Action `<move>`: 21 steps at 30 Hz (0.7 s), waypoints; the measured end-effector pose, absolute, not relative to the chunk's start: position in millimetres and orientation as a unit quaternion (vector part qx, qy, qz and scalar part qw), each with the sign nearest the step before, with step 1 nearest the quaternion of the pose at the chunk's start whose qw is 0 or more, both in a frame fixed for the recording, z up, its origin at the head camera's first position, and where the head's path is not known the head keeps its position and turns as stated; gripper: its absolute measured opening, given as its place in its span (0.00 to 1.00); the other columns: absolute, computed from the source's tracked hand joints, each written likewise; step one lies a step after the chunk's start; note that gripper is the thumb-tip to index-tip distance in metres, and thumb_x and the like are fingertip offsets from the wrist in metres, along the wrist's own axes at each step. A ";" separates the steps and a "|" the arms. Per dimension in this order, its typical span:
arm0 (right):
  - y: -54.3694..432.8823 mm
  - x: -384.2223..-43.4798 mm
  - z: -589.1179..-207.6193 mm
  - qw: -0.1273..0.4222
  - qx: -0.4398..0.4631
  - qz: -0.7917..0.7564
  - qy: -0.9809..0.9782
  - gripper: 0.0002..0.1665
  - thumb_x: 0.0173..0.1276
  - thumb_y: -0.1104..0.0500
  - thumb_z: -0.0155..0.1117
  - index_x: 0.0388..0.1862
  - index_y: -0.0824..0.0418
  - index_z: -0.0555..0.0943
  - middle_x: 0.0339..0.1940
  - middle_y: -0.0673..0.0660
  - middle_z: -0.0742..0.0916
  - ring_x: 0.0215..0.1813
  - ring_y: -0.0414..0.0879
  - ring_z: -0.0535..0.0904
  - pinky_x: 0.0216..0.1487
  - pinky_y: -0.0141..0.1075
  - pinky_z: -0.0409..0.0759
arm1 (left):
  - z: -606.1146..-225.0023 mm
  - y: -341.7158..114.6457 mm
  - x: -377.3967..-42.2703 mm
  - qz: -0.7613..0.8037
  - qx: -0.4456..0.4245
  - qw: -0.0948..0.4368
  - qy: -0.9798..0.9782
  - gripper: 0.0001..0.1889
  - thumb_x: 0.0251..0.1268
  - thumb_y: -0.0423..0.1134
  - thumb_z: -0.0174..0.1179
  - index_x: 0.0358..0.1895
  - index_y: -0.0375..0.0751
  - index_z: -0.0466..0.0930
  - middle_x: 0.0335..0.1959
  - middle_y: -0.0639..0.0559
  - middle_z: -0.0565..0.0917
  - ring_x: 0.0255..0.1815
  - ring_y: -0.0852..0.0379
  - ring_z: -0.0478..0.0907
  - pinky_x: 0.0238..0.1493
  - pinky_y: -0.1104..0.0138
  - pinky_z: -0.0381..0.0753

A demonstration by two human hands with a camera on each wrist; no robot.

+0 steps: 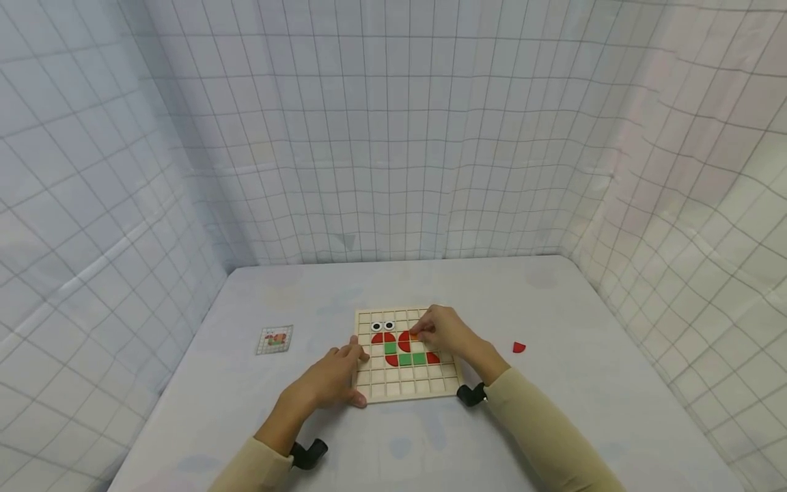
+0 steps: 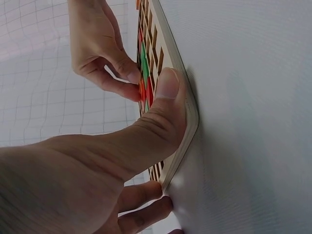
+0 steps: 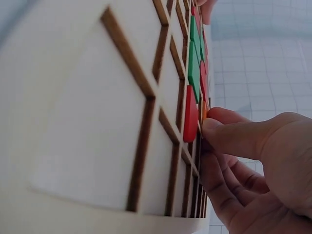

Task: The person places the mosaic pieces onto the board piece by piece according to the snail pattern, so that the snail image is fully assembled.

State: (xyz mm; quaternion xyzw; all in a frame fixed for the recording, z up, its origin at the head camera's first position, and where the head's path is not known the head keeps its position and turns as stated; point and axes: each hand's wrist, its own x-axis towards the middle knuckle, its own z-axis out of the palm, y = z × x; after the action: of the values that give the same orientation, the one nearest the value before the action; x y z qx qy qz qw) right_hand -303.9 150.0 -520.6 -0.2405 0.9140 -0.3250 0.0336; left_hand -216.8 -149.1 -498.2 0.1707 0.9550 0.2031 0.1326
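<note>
A pale wooden grid board [image 1: 393, 391] lies on the table, with red rounded pieces [image 1: 391, 360], green square tiles [image 1: 404, 359] and two white eye discs [image 1: 389, 326] in its cells. My left hand [image 1: 335, 376] holds the board at its near left corner, thumb [image 2: 168, 85] over the rim and the other fingers along the left side. Over the board's right half, my right hand [image 1: 444, 329] pinches a small orange tile [image 3: 204, 111] between thumb and forefinger, right at the cells beside a red piece. Most of that tile is hidden by the fingers.
A loose red quarter-round piece [image 1: 519, 347] lies on the table right of the board. To the left is a small picture card [image 1: 274, 339] with a coloured figure on a grid. White grid-patterned curtains [image 1: 393, 137] stand behind and at both sides.
</note>
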 end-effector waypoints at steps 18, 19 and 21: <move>183.2 -290.2 -508.4 0.033 -0.221 -0.303 0.926 0.14 0.83 0.62 0.76 0.63 0.54 0.95 0.57 0.53 0.92 0.50 0.43 0.84 0.53 0.38 0.87 | -496.6 -148.1 -210.9 0.207 0.175 0.126 0.954 0.45 0.58 0.47 0.91 0.76 0.40 0.78 0.93 0.26 0.65 0.84 0.27 0.75 0.85 0.34 0.78; 186.7 -289.7 -508.6 0.034 -0.219 -0.304 0.927 0.14 0.82 0.62 0.77 0.63 0.55 0.95 0.56 0.53 0.92 0.49 0.43 0.83 0.51 0.37 0.85 | -497.0 -148.3 -211.0 0.208 0.175 0.126 0.954 0.45 0.58 0.46 0.91 0.76 0.40 0.78 0.93 0.26 0.65 0.85 0.27 0.75 0.85 0.34 0.78; 194.3 -288.0 -509.0 0.039 -0.216 -0.303 0.927 0.15 0.81 0.61 0.78 0.63 0.55 0.95 0.56 0.53 0.92 0.48 0.42 0.81 0.47 0.34 0.82 | -497.6 -148.7 -211.0 0.210 0.176 0.124 0.954 0.45 0.58 0.46 0.91 0.76 0.39 0.78 0.93 0.26 0.65 0.85 0.27 0.75 0.84 0.34 0.78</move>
State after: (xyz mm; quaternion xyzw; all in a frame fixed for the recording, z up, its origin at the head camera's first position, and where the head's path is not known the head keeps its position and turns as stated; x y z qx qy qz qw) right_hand -288.0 194.3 -509.0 -0.2156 0.9275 -0.3029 0.0385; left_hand -211.0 -148.7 -497.6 0.1759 0.9538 0.2097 0.1241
